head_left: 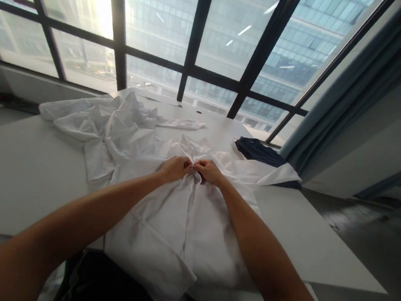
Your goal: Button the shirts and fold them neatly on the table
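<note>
A white coat (157, 227) lies front up on the table, its collar away from me and its lower part hanging over the near edge. My left hand (177, 168) pinches the coat's front edge near the chest. Right beside it, my right hand (208, 171) pinches the opposite front edge, and the fingertips of both hands nearly meet. Whatever small fastening may sit between the fingers is too small to make out. Below the hands the two front panels run down side by side, with creases spreading from the pinched spot.
Another crumpled white garment (118, 123) lies at the back left of the white table (14, 165). Dark blue folded cloth (259, 151) sits at the right, partly under a white sleeve (279, 175). Behind stand framed windows (163, 19) and a blue-grey curtain (348, 93).
</note>
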`<state>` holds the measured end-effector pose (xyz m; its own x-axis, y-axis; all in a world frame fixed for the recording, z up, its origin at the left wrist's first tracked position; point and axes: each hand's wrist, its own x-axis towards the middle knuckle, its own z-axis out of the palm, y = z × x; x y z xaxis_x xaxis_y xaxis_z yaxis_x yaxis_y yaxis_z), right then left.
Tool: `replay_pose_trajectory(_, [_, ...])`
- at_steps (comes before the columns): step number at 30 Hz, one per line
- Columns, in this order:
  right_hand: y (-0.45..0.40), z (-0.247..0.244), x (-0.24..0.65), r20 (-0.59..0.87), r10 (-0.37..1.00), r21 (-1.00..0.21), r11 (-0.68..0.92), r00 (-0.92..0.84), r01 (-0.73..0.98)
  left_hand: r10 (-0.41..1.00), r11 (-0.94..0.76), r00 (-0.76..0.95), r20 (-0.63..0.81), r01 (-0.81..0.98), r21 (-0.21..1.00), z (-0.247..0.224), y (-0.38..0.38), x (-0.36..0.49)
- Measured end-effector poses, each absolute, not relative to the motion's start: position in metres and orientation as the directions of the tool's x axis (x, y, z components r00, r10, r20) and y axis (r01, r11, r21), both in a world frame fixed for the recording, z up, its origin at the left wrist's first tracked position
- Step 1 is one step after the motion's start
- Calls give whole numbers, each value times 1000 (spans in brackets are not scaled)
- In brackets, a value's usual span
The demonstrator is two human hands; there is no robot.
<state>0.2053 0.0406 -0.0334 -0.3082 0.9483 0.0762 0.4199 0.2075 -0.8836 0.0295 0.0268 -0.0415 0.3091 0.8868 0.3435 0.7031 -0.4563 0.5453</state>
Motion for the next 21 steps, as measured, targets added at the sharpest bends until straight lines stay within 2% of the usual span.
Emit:
replay_pose_trajectory(12, [34,-31,197,314,911,-600,408,-266,689,828,-558,446,340,587,587,-48,41,21])
replay_pose_trajectory(17, [34,-31,195,319,901,-562,430,-295,707,817,-570,470,334,571,590,-50,47,18])
replay_pose_trajectory(21, [36,-34,200,353,862,-555,507,-365,660,825,-551,481,296,567,613,-49,44,17])
